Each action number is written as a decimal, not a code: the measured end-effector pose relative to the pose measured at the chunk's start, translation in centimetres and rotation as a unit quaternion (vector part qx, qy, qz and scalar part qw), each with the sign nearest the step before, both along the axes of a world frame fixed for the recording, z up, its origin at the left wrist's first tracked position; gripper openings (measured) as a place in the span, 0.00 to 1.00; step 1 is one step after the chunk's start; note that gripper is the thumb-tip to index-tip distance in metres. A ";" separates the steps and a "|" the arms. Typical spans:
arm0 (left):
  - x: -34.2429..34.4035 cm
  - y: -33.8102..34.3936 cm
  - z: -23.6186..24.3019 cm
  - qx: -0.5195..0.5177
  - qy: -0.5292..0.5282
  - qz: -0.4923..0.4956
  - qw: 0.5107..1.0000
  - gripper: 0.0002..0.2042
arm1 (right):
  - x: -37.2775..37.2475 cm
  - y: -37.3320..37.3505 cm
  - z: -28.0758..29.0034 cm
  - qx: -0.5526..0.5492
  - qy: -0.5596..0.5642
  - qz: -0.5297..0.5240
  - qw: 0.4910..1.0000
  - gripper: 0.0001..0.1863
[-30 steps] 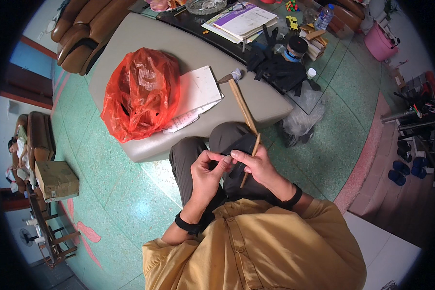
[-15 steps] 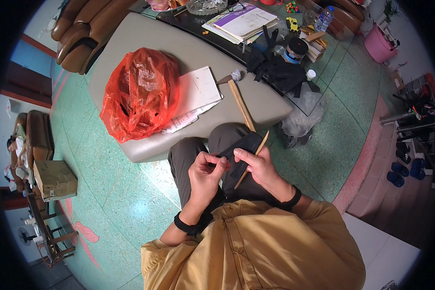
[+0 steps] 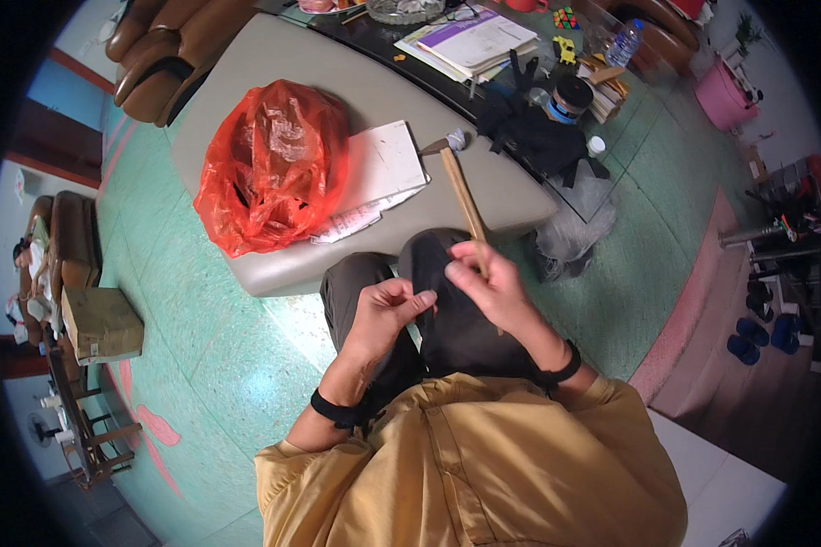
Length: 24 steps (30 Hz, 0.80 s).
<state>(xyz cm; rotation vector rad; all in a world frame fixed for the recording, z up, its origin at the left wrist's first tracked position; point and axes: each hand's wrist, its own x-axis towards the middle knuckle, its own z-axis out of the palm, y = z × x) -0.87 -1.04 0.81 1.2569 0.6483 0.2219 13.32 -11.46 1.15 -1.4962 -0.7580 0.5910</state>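
Observation:
My left hand (image 3: 385,314) is above my lap, thumb and forefinger pinched together. What it pinches is hard to make out against my dark trousers (image 3: 465,351). Beside it, my right hand (image 3: 494,290) has its fingers curled around a thin wooden stick (image 3: 483,266); only short bits of the stick show. Just beyond my right knee, a longer wooden strip (image 3: 462,193) lies on the grey padded seat (image 3: 392,84). By its far end is a small brown tool (image 3: 435,147) next to a crumpled whitish wad (image 3: 457,139).
On the seat, a red plastic bag (image 3: 274,173) partly covers a white board (image 3: 388,159). The dark table (image 3: 356,35) holds papers (image 3: 472,41), a black-lidded jar (image 3: 570,96) and black cloth (image 3: 529,128). A clear plastic bag (image 3: 579,223) hangs at the right. Far left stands a cardboard box (image 3: 102,324).
My right hand has shifted slightly up and its stick has turned. The black strip seen between my hands before can no longer be made out clearly. The whole view has tilted slightly.

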 end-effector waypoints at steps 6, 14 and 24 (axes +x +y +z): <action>0.3 -0.2 -0.1 -0.156 -0.054 0.155 0.974 0.08 | -2.2 -2.1 -1.0 -0.047 0.074 0.051 0.995 0.08; 0.4 -0.8 0.0 -0.178 -0.091 0.183 0.962 0.04 | -3.7 -1.4 -1.6 -0.085 0.139 0.084 0.983 0.07; 0.6 -1.1 -0.5 -0.140 -0.072 0.212 0.965 0.06 | -4.3 -0.6 -0.6 -0.088 0.308 0.031 0.947 0.04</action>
